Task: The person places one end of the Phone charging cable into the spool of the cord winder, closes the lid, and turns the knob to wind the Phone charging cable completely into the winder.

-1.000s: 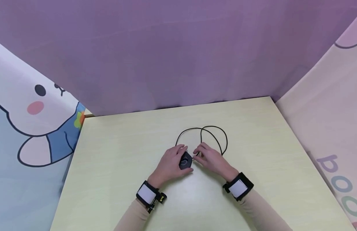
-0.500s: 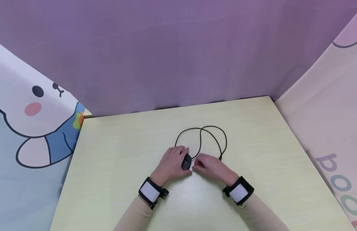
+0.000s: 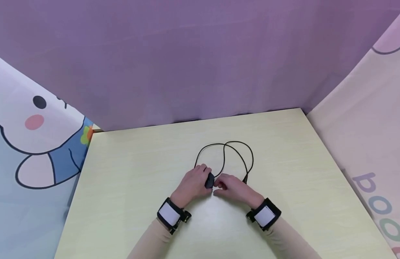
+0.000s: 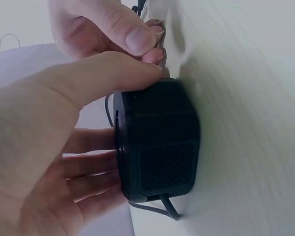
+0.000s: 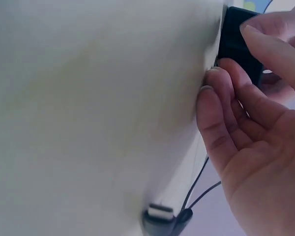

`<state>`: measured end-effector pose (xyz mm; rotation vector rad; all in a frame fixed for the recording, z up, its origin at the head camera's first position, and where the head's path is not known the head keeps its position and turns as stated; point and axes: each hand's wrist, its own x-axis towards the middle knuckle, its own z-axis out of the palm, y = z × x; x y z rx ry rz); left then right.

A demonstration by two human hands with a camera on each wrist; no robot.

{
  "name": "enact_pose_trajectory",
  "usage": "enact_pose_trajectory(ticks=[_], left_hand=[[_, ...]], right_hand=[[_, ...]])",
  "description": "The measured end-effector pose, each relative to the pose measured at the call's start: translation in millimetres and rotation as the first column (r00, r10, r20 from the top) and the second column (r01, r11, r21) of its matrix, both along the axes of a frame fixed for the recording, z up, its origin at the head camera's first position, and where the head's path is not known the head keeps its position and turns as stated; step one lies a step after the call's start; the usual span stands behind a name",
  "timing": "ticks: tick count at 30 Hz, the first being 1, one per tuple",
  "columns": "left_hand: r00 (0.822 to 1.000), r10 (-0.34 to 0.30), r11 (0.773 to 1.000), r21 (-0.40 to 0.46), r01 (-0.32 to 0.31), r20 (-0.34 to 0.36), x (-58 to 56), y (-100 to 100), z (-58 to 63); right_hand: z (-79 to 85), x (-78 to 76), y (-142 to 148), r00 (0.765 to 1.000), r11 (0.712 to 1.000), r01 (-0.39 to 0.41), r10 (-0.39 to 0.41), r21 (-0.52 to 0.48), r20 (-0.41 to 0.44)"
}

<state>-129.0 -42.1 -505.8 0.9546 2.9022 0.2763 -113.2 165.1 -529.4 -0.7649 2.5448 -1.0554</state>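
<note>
My left hand [image 3: 192,182] grips a black hexagonal device [image 4: 162,137] with mesh sides, thumb across the near side and the other fingers spread along the far side. In the head view this hand covers much of the device. A thin black cable [image 3: 224,160] leaves it and loops over the table behind both hands. Right beside the device, my right hand [image 3: 233,187] has its fingers loosely curled and its thumb apart from them. Its fingertips [image 5: 214,78] come close to the device's side, low over the tabletop, with nothing seen between them. The cable's USB plug [image 5: 160,216] lies behind the right hand.
The pale wooden table [image 3: 148,151] meets a purple cloth wall [image 3: 200,64] at its far edge. Printed cloth panels stand on the left [image 3: 41,144] and right [image 3: 358,144]. Each wrist wears a black strap with a white pad.
My right hand has come away from the cable and sits lower, its thumb parting from the fingers. My left hand has shifted slightly right, covering more of the device.
</note>
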Motion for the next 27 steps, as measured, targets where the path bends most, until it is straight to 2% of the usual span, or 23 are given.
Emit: enact_pose_trajectory(ticks=[4, 7, 10, 14, 19, 23, 27], left_hand=[[0.998, 0.031, 0.992, 0.117, -0.037, 0.059, -1.7, -3.8, 0.7], [0.993, 0.035, 0.976, 0.209, -0.058, 0.111, -3.5, -5.8, -2.3], [0.988, 0.034, 0.949, 0.306, -0.079, 0.147, -3.9, -6.1, -8.7], [0.984, 0.036, 0.898, 0.426, -0.109, 0.176, -2.0, -6.4, -17.8], [0.978, 0.045, 0.85, 0.507, -0.145, 0.204, 3.2, -9.5, -26.6], [0.98, 0.032, 0.821, 0.554, -0.138, 0.198, 7.3, -12.1, -31.5], [0.981, 0.015, 0.808, 0.576, -0.124, 0.191, 9.4, -13.9, -36.1]], right_hand=[[-0.6, -0.2, -2.3, 0.998, 0.998, 0.053, -0.053, -0.014, 0.036], [0.2, -0.4, -3.8, 0.995, 0.996, 0.084, -0.082, -0.029, 0.05], [0.5, -0.8, -5.4, 0.994, 0.995, 0.095, -0.093, -0.044, 0.049], [-0.9, -1.6, -7.0, 0.993, 0.993, 0.105, -0.102, -0.056, 0.057], [-3.9, -2.7, -7.9, 0.995, 0.993, 0.091, -0.088, -0.074, 0.046], [-4.6, -4.5, -8.0, 0.998, 0.992, 0.056, -0.054, -0.114, 0.019], [-4.7, -6.8, -7.2, 0.998, 0.987, 0.031, -0.021, -0.161, 0.062]])
